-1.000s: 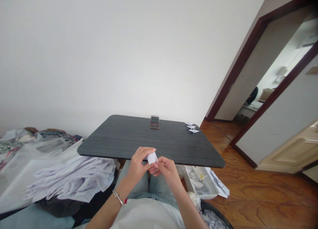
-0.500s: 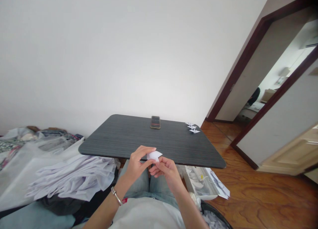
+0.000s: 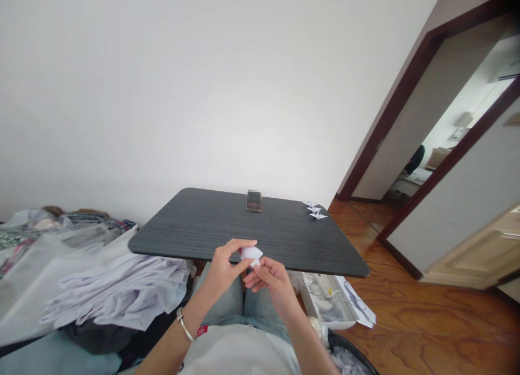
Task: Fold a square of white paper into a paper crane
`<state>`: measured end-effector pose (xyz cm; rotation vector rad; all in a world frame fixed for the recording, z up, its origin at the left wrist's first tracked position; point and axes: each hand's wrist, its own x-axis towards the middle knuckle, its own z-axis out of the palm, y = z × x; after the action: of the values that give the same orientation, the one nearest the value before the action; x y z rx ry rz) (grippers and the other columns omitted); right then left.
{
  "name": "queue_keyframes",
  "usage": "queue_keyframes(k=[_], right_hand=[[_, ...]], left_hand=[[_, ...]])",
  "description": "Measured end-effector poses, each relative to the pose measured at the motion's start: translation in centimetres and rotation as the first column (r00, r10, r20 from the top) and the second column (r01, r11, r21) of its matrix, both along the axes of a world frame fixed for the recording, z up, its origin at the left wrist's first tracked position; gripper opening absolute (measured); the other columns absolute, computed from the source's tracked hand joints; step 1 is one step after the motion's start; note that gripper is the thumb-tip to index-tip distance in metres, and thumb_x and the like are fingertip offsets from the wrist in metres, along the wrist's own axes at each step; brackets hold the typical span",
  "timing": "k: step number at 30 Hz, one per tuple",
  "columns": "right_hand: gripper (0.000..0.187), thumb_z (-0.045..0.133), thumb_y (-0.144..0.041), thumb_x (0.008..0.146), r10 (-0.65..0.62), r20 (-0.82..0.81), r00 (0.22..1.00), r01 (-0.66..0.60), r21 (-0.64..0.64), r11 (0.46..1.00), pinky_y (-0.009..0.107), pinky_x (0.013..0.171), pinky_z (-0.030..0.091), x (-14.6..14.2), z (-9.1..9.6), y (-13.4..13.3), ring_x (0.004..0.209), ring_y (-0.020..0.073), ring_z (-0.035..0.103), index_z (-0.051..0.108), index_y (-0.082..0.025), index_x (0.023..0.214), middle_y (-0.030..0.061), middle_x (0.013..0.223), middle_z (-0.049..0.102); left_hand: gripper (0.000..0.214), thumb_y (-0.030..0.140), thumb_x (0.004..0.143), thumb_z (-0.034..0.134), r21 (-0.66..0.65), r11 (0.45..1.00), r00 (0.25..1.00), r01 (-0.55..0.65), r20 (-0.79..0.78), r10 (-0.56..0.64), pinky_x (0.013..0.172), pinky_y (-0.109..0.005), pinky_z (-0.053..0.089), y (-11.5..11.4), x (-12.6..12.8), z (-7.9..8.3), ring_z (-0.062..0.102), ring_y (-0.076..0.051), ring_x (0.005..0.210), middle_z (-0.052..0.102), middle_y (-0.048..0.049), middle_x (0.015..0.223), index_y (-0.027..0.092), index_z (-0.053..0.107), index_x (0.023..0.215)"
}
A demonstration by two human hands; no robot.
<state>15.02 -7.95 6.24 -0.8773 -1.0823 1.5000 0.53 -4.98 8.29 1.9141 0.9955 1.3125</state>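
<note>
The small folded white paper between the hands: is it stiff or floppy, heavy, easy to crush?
The folded paper is probably very light: fingertips of the left hand and right hand alone hold it up. It shows a creased, standing shape, so it is likely stiffer than a flat sheet, yet easily crushed.

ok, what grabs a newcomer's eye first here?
Left hand and right hand pinching a small folded white paper at the near edge of the dark table. Then a phone at its far edge, folded paper figures at the far right corner, a heap of white sheets on the left.
</note>
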Motion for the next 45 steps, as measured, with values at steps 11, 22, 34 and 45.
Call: queue_keyframes(k=[11,22,34,45], right_hand=[[0.035,0.068,-0.048,0.069,-0.016,0.020,1.000,0.015,0.029,0.999,0.020,0.045,0.046,-0.1,-0.3,0.1,0.049,0.0136,0.063,0.057,-0.015,0.068,0.0052,0.059,0.069],[0.031,0.070,-0.043,0.067,0.016,0.015,1.000,-0.016,0.042,0.999,0.020,0.045,0.046,0.1,-0.5,0.2,0.051,0.0145,0.064,0.061,-0.014,0.071,0.0066,0.062,0.071],[0.034,0.067,-0.046,0.070,0.021,0.033,0.999,-0.024,0.078,0.997,0.020,0.045,0.047,-0.2,-0.7,0.2,0.051,0.0139,0.064,0.063,-0.013,0.075,0.0053,0.061,0.070],[0.037,0.066,-0.048,0.072,0.020,0.037,0.999,-0.022,0.068,0.997,0.018,0.043,0.047,-0.4,-0.7,0.1,0.049,0.0124,0.063,0.062,-0.012,0.073,0.0060,0.061,0.071]], left_hand=[[0.033,0.009,0.070,0.061,0.054,0.996,0.997,0.065,-0.036,-0.063,0.092,-0.039,0.043,-0.2,-0.2,0.5,0.058,-0.023,0.103,0.066,-0.0080,0.111,0.020,0.066,0.100],[0.025,0.022,0.069,0.072,0.202,0.955,0.976,0.216,-0.055,-0.209,0.087,-0.036,0.045,0.1,-1.2,1.4,0.061,-0.022,0.095,0.071,-0.0070,0.100,0.021,0.069,0.094],[0.022,0.022,0.074,0.067,0.437,0.894,0.989,0.101,-0.139,-0.044,0.079,-0.035,0.049,-0.1,-0.6,0.8,0.062,-0.021,0.087,0.072,-0.0075,0.092,0.020,0.068,0.096],[0.026,0.014,0.076,0.065,0.643,0.763,0.990,0.070,-0.137,0.024,0.074,-0.031,0.053,0.4,-0.7,0.1,0.063,-0.017,0.085,0.072,-0.0076,0.094,0.017,0.063,0.102]])
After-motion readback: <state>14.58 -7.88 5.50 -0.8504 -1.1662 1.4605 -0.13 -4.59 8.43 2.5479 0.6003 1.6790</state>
